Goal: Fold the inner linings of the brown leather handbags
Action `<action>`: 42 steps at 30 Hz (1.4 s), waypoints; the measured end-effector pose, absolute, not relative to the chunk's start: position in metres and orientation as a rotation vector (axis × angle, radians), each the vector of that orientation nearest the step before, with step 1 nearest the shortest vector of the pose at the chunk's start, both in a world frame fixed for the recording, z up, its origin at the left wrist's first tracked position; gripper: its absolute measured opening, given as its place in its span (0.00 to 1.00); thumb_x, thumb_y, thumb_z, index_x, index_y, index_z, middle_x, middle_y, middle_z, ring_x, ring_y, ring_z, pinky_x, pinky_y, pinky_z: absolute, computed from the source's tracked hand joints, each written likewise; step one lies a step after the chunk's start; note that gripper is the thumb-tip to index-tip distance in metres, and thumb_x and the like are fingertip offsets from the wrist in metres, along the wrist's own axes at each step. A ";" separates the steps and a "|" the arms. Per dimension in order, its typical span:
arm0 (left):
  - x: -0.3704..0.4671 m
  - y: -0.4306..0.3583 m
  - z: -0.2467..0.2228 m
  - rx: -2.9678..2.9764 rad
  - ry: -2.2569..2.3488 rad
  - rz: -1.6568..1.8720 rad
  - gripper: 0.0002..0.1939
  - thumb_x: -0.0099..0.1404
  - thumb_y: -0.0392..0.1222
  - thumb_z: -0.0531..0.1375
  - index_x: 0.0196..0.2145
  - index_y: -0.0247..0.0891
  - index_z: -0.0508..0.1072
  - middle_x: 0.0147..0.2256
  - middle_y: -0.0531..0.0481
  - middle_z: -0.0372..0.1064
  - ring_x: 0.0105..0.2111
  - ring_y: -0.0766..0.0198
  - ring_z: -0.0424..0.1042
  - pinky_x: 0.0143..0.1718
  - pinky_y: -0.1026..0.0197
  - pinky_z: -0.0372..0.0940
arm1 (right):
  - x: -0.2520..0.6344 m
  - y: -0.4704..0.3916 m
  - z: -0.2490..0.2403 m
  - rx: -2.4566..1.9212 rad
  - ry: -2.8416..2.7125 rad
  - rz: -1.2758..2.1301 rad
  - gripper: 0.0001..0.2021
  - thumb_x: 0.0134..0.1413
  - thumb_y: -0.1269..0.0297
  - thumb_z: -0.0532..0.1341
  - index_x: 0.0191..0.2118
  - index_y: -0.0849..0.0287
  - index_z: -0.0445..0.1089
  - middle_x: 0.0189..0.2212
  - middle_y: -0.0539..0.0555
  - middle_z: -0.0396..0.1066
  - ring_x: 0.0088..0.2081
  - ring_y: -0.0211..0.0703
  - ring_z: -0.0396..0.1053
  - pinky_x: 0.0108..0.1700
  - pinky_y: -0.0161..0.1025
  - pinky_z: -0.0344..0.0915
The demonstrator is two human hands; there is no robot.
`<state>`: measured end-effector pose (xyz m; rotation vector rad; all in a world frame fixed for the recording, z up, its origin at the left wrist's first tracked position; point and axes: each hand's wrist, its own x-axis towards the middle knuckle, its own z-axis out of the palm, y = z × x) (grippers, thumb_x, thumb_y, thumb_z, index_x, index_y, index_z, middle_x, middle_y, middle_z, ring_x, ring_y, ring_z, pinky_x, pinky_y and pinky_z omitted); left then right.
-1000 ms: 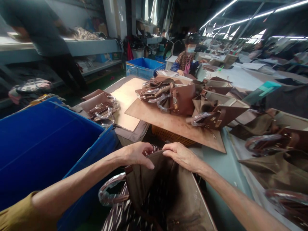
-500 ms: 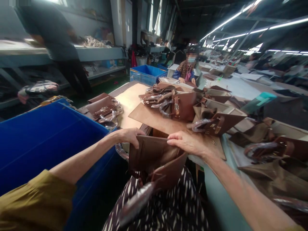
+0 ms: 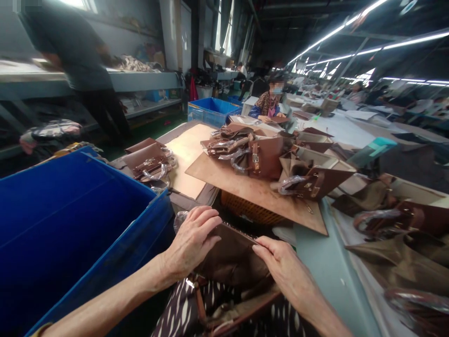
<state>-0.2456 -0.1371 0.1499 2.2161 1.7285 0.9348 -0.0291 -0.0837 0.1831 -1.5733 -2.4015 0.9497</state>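
Observation:
A brown handbag lies over my lap, its top open and its dark lining showing. My left hand is closed over the upper left edge of the bag, with a plastic-wrapped handle just behind the fingers. On the upper right edge, my right hand pinches the rim between thumb and fingers. The bag's front panel and a strap with a metal fitting hang toward me. Its underside is hidden.
A large blue bin stands at my left. Several brown handbags sit on a brown board ahead; others are at right and left. A co-worker sits across the table, and another person stands at far left.
Both hands and the bag have come down nearer my lap. The bag has tilted so more of its inside shows, and my left hand now lies over its edge.

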 end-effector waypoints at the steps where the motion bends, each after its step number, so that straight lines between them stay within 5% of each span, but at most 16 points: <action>1: -0.244 -0.137 0.149 2.224 1.735 0.946 0.12 0.60 0.34 0.56 0.42 0.39 0.67 0.46 0.46 0.65 0.49 0.57 0.60 0.50 0.52 0.59 | -0.030 -0.085 0.183 -1.589 -2.407 0.923 0.13 0.55 0.58 0.49 0.29 0.55 0.69 0.28 0.50 0.71 0.31 0.43 0.65 0.32 0.34 0.56; 22: -0.229 -0.130 0.155 2.222 1.799 0.820 0.07 0.60 0.30 0.53 0.32 0.38 0.68 0.39 0.49 0.65 0.40 0.60 0.62 0.45 0.54 0.58 | -0.035 -0.085 0.181 -1.603 -2.441 0.843 0.11 0.56 0.63 0.50 0.29 0.52 0.69 0.26 0.48 0.72 0.30 0.42 0.66 0.32 0.35 0.53; 34: -0.224 -0.132 0.148 2.170 1.810 0.904 0.06 0.59 0.32 0.55 0.30 0.40 0.71 0.44 0.50 0.65 0.42 0.60 0.63 0.49 0.50 0.53 | -0.041 -0.080 0.183 -1.640 -2.486 0.816 0.12 0.57 0.62 0.49 0.29 0.53 0.69 0.26 0.50 0.72 0.30 0.42 0.66 0.30 0.34 0.52; 42: -0.225 -0.124 0.154 2.175 1.758 0.778 0.07 0.61 0.35 0.55 0.30 0.42 0.72 0.37 0.54 0.69 0.38 0.62 0.64 0.54 0.47 0.45 | -0.042 -0.078 0.184 -1.622 -2.479 0.859 0.11 0.56 0.62 0.51 0.29 0.52 0.70 0.24 0.48 0.71 0.28 0.40 0.65 0.28 0.34 0.51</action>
